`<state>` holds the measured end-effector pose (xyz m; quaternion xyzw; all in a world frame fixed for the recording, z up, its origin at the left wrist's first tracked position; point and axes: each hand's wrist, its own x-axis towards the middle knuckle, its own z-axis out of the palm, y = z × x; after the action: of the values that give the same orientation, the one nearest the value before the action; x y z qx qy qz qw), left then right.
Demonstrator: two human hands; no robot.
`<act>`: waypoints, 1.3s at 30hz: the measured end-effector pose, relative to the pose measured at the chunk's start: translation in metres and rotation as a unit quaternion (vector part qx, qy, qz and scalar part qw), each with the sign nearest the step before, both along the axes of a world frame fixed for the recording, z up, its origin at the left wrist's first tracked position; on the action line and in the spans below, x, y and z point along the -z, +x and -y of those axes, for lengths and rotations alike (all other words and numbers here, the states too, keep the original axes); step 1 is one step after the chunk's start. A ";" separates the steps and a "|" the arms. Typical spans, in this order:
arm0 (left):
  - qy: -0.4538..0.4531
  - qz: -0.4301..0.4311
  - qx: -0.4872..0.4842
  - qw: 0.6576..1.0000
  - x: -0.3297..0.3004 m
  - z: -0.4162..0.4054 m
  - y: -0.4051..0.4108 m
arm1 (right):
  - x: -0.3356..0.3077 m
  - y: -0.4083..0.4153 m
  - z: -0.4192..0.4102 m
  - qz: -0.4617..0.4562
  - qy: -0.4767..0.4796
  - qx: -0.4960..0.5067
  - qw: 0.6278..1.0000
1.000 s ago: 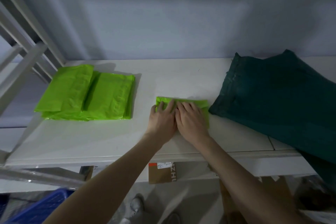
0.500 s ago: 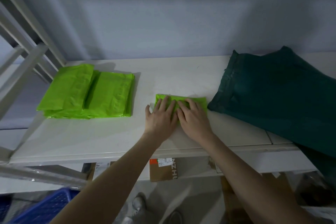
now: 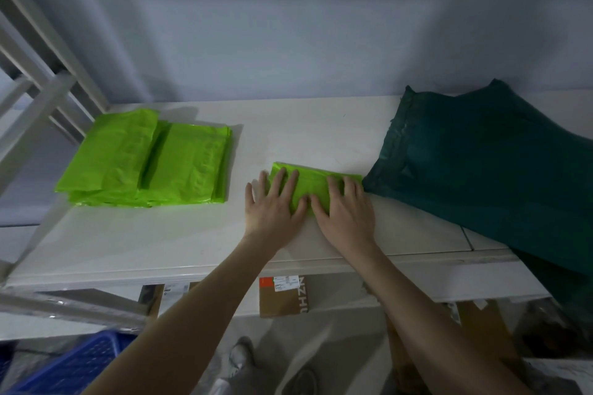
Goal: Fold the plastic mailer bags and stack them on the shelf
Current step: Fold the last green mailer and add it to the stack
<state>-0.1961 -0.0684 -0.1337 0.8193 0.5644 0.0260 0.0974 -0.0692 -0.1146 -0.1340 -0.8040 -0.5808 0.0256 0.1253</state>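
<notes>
A small folded bright green mailer bag (image 3: 313, 184) lies in the middle of the white shelf (image 3: 160, 234). My left hand (image 3: 276, 205) lies flat on its left part with fingers spread. My right hand (image 3: 345, 212) presses flat on its right part, fingers straight. A stack of folded green mailer bags (image 3: 147, 159) sits at the left of the shelf. A pile of dark green mailer bags (image 3: 491, 163) lies at the right, its near corner hanging over the shelf's edge.
White metal shelf uprights (image 3: 35, 83) slant at the far left. Below the shelf are a cardboard box (image 3: 284, 297) with a label and a blue plastic crate (image 3: 67, 365). A grey wall backs the shelf.
Both hands have slid apart on the folded green bag, so more of its middle shows. The fingers have spread wider.
</notes>
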 end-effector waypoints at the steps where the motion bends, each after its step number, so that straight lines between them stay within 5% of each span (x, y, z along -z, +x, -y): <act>1: 0.008 -0.003 -0.003 1.000 0.000 0.001 0.000 | -0.001 0.001 0.001 0.011 -0.004 0.010 1.000; 21: 0.011 0.013 -0.012 1.000 0.006 0.000 0.001 | 0.006 0.000 0.013 0.010 -0.063 0.038 0.997; 30: -0.008 0.137 0.026 0.990 0.000 -0.018 -0.012 | -0.022 0.013 0.004 0.018 0.013 0.024 0.999; 34: -0.037 0.305 0.073 0.949 -0.009 -0.020 -0.015 | -0.035 0.021 -0.009 -0.032 -0.018 -0.070 0.997; 39: -0.140 0.525 -0.078 0.836 -0.021 -0.024 -0.011 | -0.041 0.030 -0.022 -0.111 -0.123 -0.088 0.982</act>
<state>-0.2069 -0.0443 -0.1131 0.6137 0.4882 0.3805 0.4901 -0.0393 -0.0926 -0.0935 -0.7512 -0.6241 0.1967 0.0865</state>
